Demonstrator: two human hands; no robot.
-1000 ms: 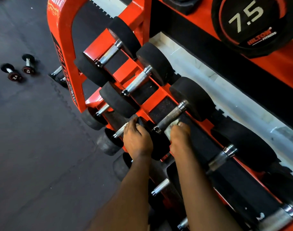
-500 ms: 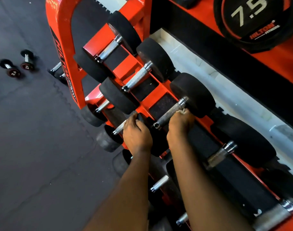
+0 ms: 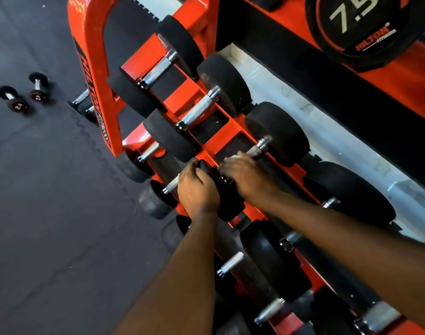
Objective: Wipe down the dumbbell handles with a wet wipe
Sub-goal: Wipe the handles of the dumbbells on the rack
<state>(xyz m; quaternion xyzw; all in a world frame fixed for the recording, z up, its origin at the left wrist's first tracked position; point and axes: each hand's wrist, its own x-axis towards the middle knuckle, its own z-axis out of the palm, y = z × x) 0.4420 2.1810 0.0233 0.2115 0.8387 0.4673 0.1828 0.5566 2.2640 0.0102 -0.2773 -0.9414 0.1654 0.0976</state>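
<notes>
Right hand (image 3: 245, 176), blurred, apparently wraps the wet wipe (image 3: 234, 157) around the dumbbell handle (image 3: 256, 149), while the left hand (image 3: 197, 191) clasps the near head (image 3: 227, 193) to steady it.

Orange steel rack (image 3: 93, 68) with sloping tiers, black textured pads (image 3: 207, 126) set into the saddles. White lettering down a black strip (image 3: 95, 100) on the near upright, too skewed to read in full. Dark rubber floor (image 3: 49, 226) to the left, crossed by a jigsaw seam (image 3: 85, 131). Behind the rack, a pale marbled strip (image 3: 327, 139), then a black band (image 3: 363, 112). Top right, a red-ringed black disc (image 3: 356, 27) marked 7.5, perhaps a plate.
</notes>
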